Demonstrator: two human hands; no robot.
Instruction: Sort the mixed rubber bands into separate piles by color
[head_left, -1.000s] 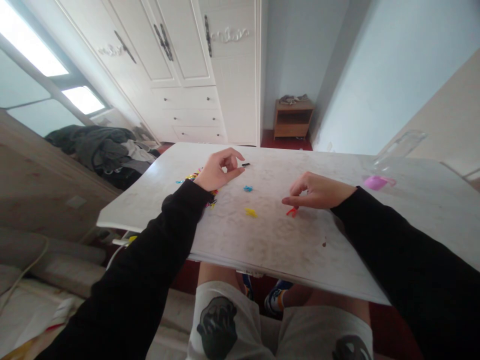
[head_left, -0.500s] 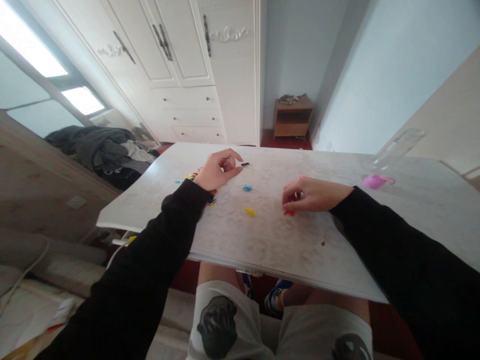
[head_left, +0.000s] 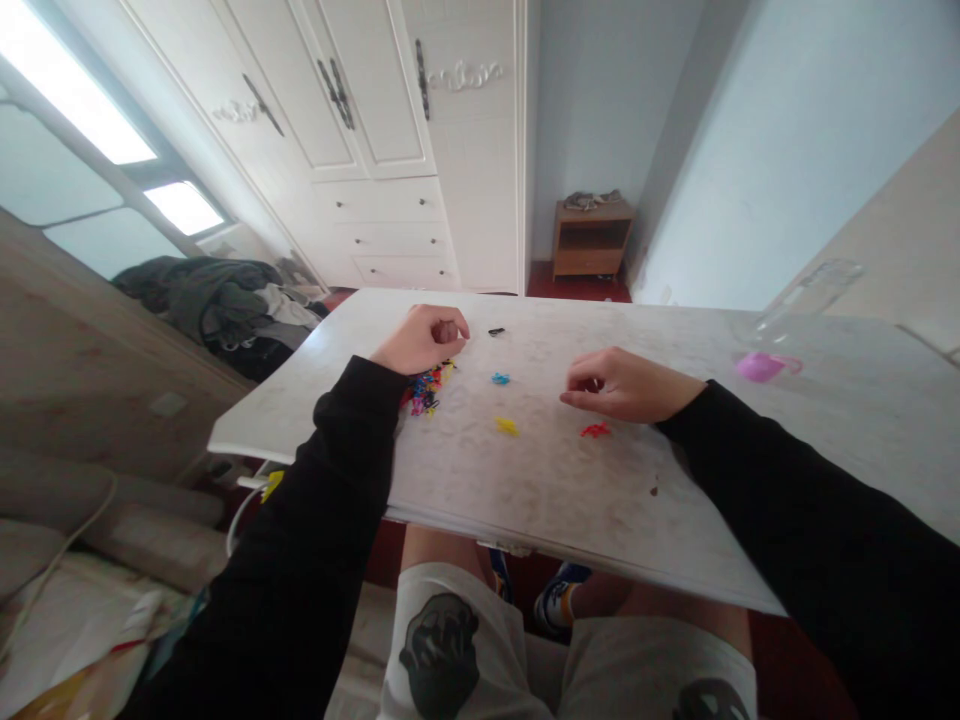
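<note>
My left hand (head_left: 424, 338) hovers by a mixed pile of small coloured pieces (head_left: 425, 390) that look like little rubber bands. Its fingers are curled, with a narrow gap between thumb and index finger. To its right lies a small black bunch (head_left: 496, 332). My right hand (head_left: 619, 383) is above the table, fingers bent and thumb close to the fingertips; anything between them is too small or hidden to make out. Just below it is a red bunch (head_left: 596, 430). Blue (head_left: 500, 379) and yellow (head_left: 507, 427) bunches lie between the hands.
The white table (head_left: 480, 480) has a clear bottle (head_left: 806, 300) and a pink object with a loop (head_left: 759, 367) at its right side. A dark speck (head_left: 654, 488) lies near the front edge. Beyond are a white wardrobe (head_left: 476, 180) and a wooden nightstand (head_left: 592, 240).
My left hand has drawn back left from the black bunch toward the mixed pile, its fingertips closer together. My right hand has lifted slightly away from the red bunch, which now shows fully.
</note>
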